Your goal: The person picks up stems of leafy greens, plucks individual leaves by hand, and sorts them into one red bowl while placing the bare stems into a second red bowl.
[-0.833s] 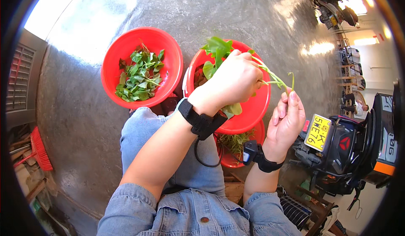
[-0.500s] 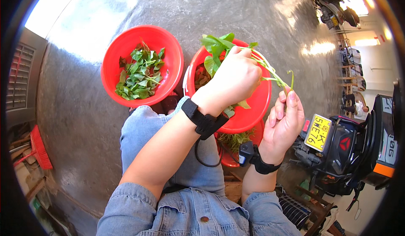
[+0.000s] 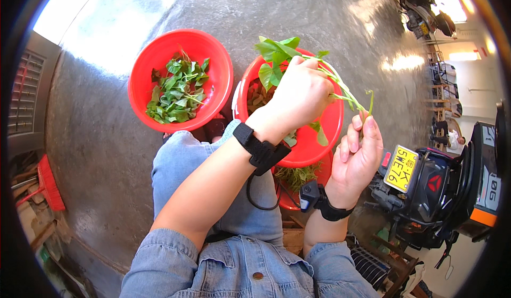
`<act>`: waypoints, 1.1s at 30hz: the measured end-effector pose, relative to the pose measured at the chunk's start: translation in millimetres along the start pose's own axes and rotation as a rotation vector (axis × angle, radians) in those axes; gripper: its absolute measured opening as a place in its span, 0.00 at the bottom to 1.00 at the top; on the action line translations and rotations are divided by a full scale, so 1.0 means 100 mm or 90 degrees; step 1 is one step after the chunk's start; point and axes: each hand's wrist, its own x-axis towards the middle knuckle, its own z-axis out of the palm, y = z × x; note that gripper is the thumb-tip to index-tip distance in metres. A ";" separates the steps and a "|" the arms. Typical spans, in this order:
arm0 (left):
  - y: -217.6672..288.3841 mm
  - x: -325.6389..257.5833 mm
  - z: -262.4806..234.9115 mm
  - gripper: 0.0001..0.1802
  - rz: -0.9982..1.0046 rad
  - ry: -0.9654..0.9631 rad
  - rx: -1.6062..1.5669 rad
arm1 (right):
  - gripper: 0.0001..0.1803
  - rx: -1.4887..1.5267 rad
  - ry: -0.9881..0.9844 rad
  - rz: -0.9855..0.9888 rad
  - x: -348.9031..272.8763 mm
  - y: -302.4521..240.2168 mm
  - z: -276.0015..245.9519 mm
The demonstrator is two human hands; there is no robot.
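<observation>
My left hand [image 3: 302, 91] is closed round a leafy green vine [image 3: 278, 54], its broad leaves sticking out past the knuckles and its pale stems running to the right. At the far end of these stems, my right hand [image 3: 360, 157] pinches the tip between thumb and forefinger. Both hands are above a red basin [image 3: 327, 130], which holds more leaves [image 3: 257, 96], partly hidden by my left wrist. To the left, another red basin [image 3: 221, 82] contains a loose pile of picked green leaves [image 3: 178, 91]. Black straps circle both wrists.
Thin green stems [image 3: 299, 178] lie in a red container [image 3: 323, 171] low beside my knee. A motorbike [image 3: 434, 183] stands close on the right. At far left are a red broom [image 3: 50, 183] and a grey door [image 3: 34, 93]. The floor [image 3: 245, 10] is smooth concrete.
My left hand has shifted very slightly to the right with the vine, and the leaves have tilted a little. My right hand keeps its pinch at nearly the same spot.
</observation>
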 end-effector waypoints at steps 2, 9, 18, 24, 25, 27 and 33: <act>0.01 0.00 0.01 0.04 0.009 0.017 -0.016 | 0.11 0.005 -0.004 0.002 0.00 -0.01 -0.01; 0.01 0.04 -0.02 0.05 -0.064 0.081 -0.118 | 0.12 0.022 -0.013 0.004 0.04 0.00 -0.04; 0.07 0.01 0.10 0.08 -0.342 0.174 -0.376 | 0.11 -0.062 0.033 0.007 0.09 0.21 -0.13; 0.00 0.08 -0.06 0.10 -0.287 0.206 -0.238 | 0.10 -0.126 0.098 -0.132 0.27 0.11 -0.48; -0.04 0.07 -0.07 0.10 -0.294 0.160 -0.187 | 0.10 -0.147 0.110 -0.159 0.31 0.08 -0.57; -0.09 0.07 -0.08 0.11 -0.298 0.109 -0.139 | 0.09 -0.186 0.123 -0.198 0.40 -0.02 -0.74; -0.21 -0.06 0.15 0.11 -0.265 -0.103 -0.106 | 0.09 -0.240 0.108 -0.256 0.48 -0.29 -1.07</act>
